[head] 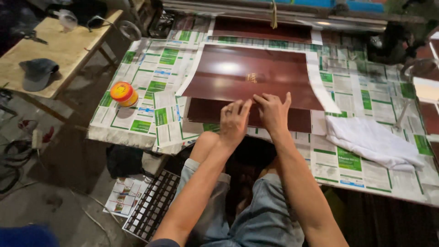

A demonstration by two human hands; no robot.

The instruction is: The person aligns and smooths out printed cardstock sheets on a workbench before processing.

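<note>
Head view: both hands, left (234, 122), right (273, 112), press brown sheet (247, 75) edge.

We press our left hand (234, 122) and right hand (273, 112) flat, side by side, on the near edge of the dark red sheet (249, 75) on the paper-covered bench (155, 77), a white cloth (372, 142) lying to the right and a round tin (123, 93) to the left.

Both bare forearms stretched forward side by side, left hand (234, 122) palm down with a ring on one finger, right hand (273, 112) palm down just beside it, fingers (287, 99) of both slightly spread and pressed flat, fingertips nearly touching
</note>
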